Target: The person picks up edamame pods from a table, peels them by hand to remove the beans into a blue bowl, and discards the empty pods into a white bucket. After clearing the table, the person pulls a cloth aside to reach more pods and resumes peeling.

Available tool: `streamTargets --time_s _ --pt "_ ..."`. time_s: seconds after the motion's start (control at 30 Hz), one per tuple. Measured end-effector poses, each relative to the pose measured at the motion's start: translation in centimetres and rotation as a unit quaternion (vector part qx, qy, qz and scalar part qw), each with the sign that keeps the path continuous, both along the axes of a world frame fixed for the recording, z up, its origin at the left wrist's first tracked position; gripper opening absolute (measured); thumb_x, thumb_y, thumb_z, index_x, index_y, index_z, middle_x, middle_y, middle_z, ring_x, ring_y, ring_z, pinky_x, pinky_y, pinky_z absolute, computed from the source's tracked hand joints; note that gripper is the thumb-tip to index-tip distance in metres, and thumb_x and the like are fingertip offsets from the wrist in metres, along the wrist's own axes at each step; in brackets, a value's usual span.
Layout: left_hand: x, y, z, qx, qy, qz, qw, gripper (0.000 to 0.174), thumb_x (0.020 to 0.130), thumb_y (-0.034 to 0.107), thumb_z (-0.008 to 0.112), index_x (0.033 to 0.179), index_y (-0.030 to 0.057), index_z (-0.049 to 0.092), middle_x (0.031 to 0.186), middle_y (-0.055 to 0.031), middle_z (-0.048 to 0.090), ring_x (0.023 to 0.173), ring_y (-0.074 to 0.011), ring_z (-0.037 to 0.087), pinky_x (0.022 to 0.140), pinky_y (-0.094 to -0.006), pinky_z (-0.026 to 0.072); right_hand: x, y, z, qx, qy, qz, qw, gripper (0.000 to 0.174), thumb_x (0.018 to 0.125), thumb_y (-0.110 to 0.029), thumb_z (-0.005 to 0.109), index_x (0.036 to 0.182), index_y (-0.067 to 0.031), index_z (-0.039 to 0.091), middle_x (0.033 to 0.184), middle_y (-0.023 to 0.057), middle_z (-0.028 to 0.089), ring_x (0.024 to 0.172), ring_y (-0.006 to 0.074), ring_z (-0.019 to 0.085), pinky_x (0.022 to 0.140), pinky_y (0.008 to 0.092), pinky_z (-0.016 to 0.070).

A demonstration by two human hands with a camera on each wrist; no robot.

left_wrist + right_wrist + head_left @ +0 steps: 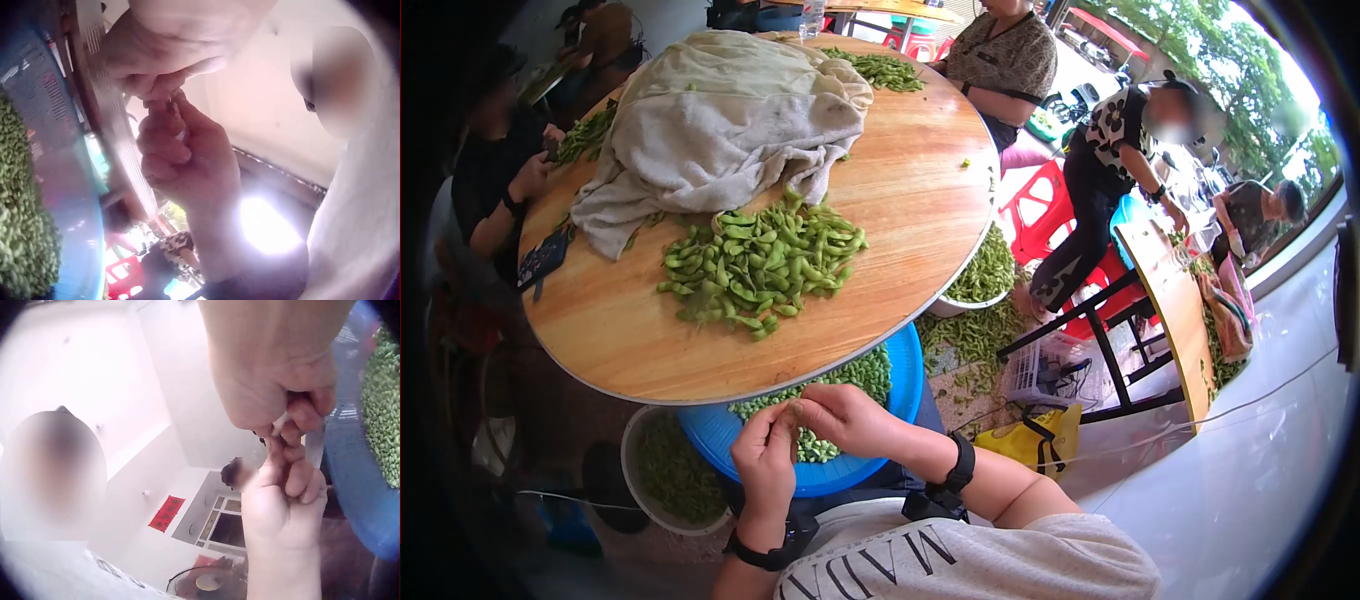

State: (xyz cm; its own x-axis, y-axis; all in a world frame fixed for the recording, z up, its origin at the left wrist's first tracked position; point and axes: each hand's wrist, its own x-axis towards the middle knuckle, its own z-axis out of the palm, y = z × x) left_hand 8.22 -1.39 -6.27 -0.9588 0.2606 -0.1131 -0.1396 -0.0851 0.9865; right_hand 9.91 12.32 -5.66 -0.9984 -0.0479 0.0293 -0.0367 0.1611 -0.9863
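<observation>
Near zone: left hand (765, 465) and right hand (848, 415) (one pod (793, 410) pinched between both) sit over the blue basin (907, 365), hemmed ahead by the round table (900, 200) edge and at left by the white tub (628, 450). Tabletop: pod heap (760, 260) and cloth (710, 120) block the middle and far left; bare wood runs along the right side.

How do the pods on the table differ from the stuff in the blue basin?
The pods are long, whole and curved; the beans are small, round and shelled. The pods lie in a loose pile on the table; the beans sit contained in the basin, lower, partly under the table's edge. Both are green.
</observation>
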Motion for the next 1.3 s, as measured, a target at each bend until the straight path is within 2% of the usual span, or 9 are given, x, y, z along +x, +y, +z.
streamTargets --time_s 0.27,0.33,0.57,0.8,0.93,1.07,1.13,1.23,1.3 --pt "-1.1 -0.4 -0.2 0.131 -0.187 -0.018 0.973 0.012 0.084 0.007 0.053 0.080 -0.0024 0.059 0.057 -0.0014 0.051 0.039 -0.0058 0.037 0.036 -0.0193 0.0272 1.0 0.0 0.0 0.167 0.089 0.020 0.982 0.025 0.083 -0.021 0.056 0.073 0.0012 0.050 0.064 0.0209 0.052 0.062 0.0400 0.052 0.054 0.0422 0.0421" --pt "-0.7 -1.3 -0.9 0.061 -0.154 -0.035 0.986 0.010 0.084 0.005 0.053 0.082 -0.0029 0.059 0.058 -0.0031 0.053 0.040 -0.0068 0.042 0.037 -0.0197 0.0321 0.9 0.8 -1.2 0.162 0.056 0.053 0.984 0.029 0.080 -0.027 0.061 0.073 0.0005 0.054 0.063 0.0194 0.052 0.060 0.0390 0.053 0.052 0.0417 0.0424" --pt "0.7 -2.3 -0.3 -0.052 0.006 -0.023 0.998 0.011 0.087 0.005 0.051 0.086 -0.0026 0.058 0.063 -0.0029 0.056 0.047 -0.0066 0.048 0.043 -0.0194 0.0383 0.1 0.3 -0.5 0.047 -0.054 0.059 0.996 0.022 0.077 -0.018 0.067 0.083 0.0004 0.058 0.062 0.0015 0.053 0.058 0.0057 0.045 0.049 0.0230 0.0387" --pt "1.1 -2.9 -0.6 -0.139 0.161 -0.009 0.977 0.007 0.085 0.003 0.053 0.090 0.0004 0.058 0.064 -0.0025 0.054 0.050 -0.0064 0.047 0.044 -0.0198 0.0373 -1.2 -0.1 -1.1 -0.019 -0.162 0.139 0.977 0.014 0.073 -0.009 0.060 0.083 0.0010 0.059 0.064 0.0011 0.055 0.059 0.0074 0.049 0.052 0.0227 0.0395" --pt "0.1 -6.6 -1.5 -0.192 0.090 0.080 0.974 0.010 0.084 0.003 0.052 0.091 0.0006 0.058 0.068 -0.0044 0.056 0.058 -0.0096 0.051 0.050 -0.0246 0.0417 -1.3 1.1 1.0 0.174 0.060 0.100 0.978 0.019 0.072 -0.008 0.063 0.088 0.0007 0.060 0.068 0.0101 0.057 0.055 0.0192 0.053 0.053 0.0288 0.0422" --pt "-2.6 -13.1 -3.9 -0.497 0.126 0.091 0.854 0.017 0.081 0.003 0.052 0.096 -0.0018 0.058 0.093 -0.0189 0.056 0.088 -0.0349 0.053 0.077 -0.0386 0.0426 -4.0 2.7 3.6 0.290 0.105 -0.003 0.951 0.023 0.071 -0.006 0.066 0.092 -0.0011 0.061 0.069 0.0129 0.052 0.057 0.0258 0.054 0.054 0.0327 0.0435" --pt "-2.8 -14.2 -4.7 -0.615 0.139 0.102 0.769 0.019 0.080 0.004 0.054 0.098 -0.0015 0.058 0.101 -0.0197 0.054 0.095 -0.0360 0.052 0.082 -0.0388 0.0419 -6.3 2.5 3.4 0.311 0.105 -0.049 0.943 0.020 0.071 -0.008 0.064 0.090 -0.0032 0.059 0.073 0.0135 0.052 0.064 0.0300 0.055 0.056 0.0360 0.0442" --pt "-3.7 -13.7 -3.0 -0.466 0.130 0.114 0.868 0.021 0.078 0.002 0.057 0.099 -0.0012 0.058 0.103 -0.0184 0.055 0.092 -0.0344 0.054 0.080 -0.0355 0.0441 -8.6 2.6 1.3 0.365 0.115 -0.036 0.923 0.016 0.071 -0.012 0.062 0.083 -0.0038 0.056 0.077 0.0150 0.054 0.071 0.0345 0.055 0.059 0.0408 0.0448" --pt "-4.1 -11.7 -1.8 -0.369 0.210 0.090 0.901 0.024 0.075 -0.003 0.058 0.099 -0.0013 0.059 0.103 -0.0144 0.056 0.082 -0.0227 0.057 0.068 -0.0283 0.0471 -9.1 2.9 1.3 0.317 0.138 -0.036 0.938 0.016 0.071 -0.010 0.063 0.085 -0.0037 0.058 0.074 0.0124 0.054 0.066 0.0269 0.055 0.058 0.0346 0.0443"
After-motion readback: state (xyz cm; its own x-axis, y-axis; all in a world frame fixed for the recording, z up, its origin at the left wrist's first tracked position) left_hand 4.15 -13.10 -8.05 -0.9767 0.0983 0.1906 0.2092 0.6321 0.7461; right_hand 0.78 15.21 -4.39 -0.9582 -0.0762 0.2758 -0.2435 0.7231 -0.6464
